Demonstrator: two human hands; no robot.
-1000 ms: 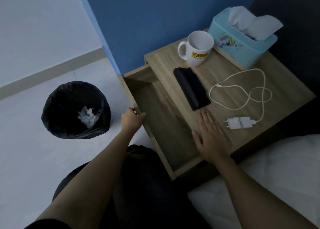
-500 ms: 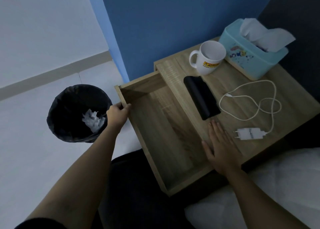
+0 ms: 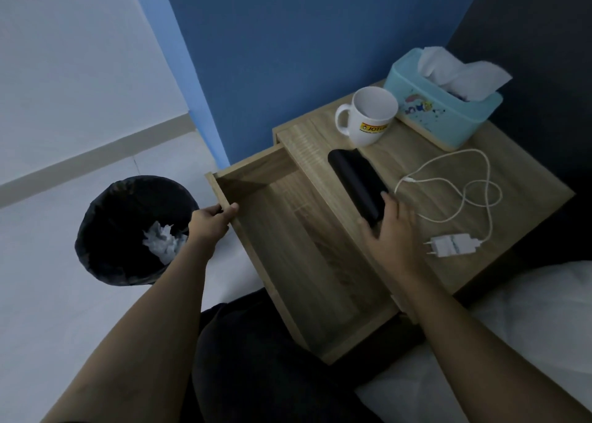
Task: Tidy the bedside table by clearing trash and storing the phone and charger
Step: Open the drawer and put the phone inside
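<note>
The wooden bedside table (image 3: pixel 512 173) has its drawer (image 3: pixel 307 262) pulled wide open, with nothing inside. My left hand (image 3: pixel 211 221) grips the drawer's front edge at the far corner. A black phone (image 3: pixel 355 182) lies on the tabletop near the drawer side. My right hand (image 3: pixel 390 227) closes around the phone's near end, thumb on one side, fingers on the other. A white charger plug (image 3: pixel 448 245) with its looped white cable (image 3: pixel 464 185) lies to the right of the phone. A black-lined bin (image 3: pixel 134 230) on the floor holds crumpled white paper (image 3: pixel 163 240).
A white mug (image 3: pixel 368 118) and a teal tissue box (image 3: pixel 445 102) stand at the back of the tabletop against the blue wall. White bedding (image 3: pixel 528 342) lies at the lower right. My dark-clothed lap (image 3: pixel 256 358) is below the drawer.
My left hand pulled the drawer further out toward the bin. My right hand lifted from lying flat on the tabletop and moved up to take hold of the phone's near end.
</note>
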